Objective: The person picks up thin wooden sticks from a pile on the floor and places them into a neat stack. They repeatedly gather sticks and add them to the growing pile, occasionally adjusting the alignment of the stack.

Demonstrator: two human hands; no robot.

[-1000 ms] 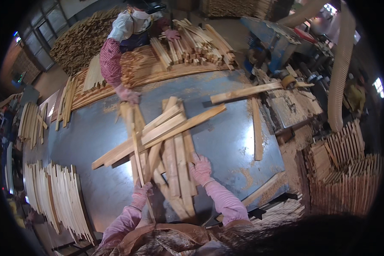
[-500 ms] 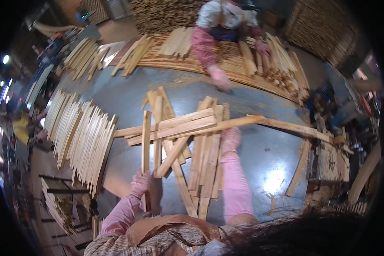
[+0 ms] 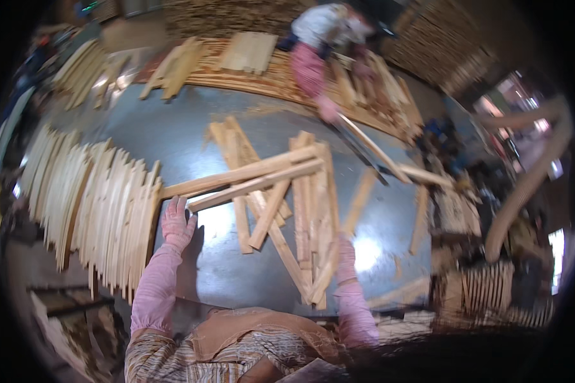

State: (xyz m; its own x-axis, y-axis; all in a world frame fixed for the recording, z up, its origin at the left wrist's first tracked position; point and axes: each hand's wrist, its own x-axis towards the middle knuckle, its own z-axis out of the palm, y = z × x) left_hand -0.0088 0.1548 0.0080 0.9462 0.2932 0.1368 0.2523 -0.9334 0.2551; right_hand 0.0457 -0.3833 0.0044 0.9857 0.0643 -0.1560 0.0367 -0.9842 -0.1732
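Observation:
My left hand (image 3: 177, 225), in a pink glove, lies with fingers stretched and thumb apart, holding nothing. It is at the right edge of a row of upright-lying wooden strips (image 3: 118, 217), close to the end of a crosswise strip (image 3: 255, 185). My right hand (image 3: 345, 250), blurred by motion, grips a wooden strip (image 3: 360, 201) that slants from far right to near left. Left of it, a loose pile of strips (image 3: 302, 223) lies on the metal table, with a second crosswise strip (image 3: 236, 172) on top.
Across the grey table (image 3: 166, 121) a co-worker's gloved hand (image 3: 329, 110) holds a long strip (image 3: 377, 150). Further strips (image 3: 249, 52) lie on a wooden board behind. At the right are a strip (image 3: 420, 220) and a thick curved hose (image 3: 524, 179).
My left hand has let go of its strip and moved left to the row. My right hand has pulled a strip off the pile toward me, turning it. The co-worker now holds a strip.

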